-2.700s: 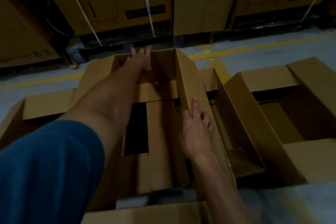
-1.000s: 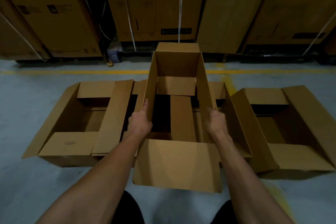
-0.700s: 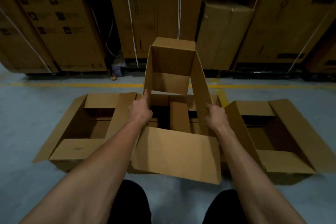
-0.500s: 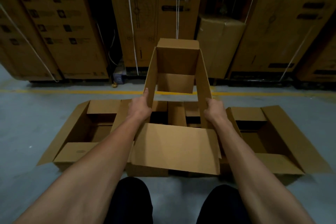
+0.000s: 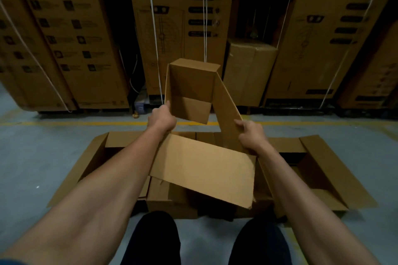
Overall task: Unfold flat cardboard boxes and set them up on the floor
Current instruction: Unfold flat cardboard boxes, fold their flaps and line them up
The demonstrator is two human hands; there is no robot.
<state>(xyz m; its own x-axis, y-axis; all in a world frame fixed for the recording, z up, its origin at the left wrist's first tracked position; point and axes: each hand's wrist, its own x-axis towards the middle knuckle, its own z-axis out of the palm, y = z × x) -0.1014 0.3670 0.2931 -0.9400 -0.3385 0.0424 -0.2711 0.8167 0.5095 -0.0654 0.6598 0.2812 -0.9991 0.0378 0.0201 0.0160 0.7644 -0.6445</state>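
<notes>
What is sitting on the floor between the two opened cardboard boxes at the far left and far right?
In the head view, between the left opened cardboard box and the right opened cardboard box sits another brown cardboard box on the floor, mostly hidden behind the lifted brown cardboard box.

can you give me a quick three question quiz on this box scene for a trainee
1. True or false: the lifted box is gripped by both hands.
2. Which hand holds the box's right side panel? A) left hand B) right hand
3. Fill in: opened boxes sit on the floor in front of a painted ____ line.

Key: 1 true; 2 B; 3 yellow
</notes>
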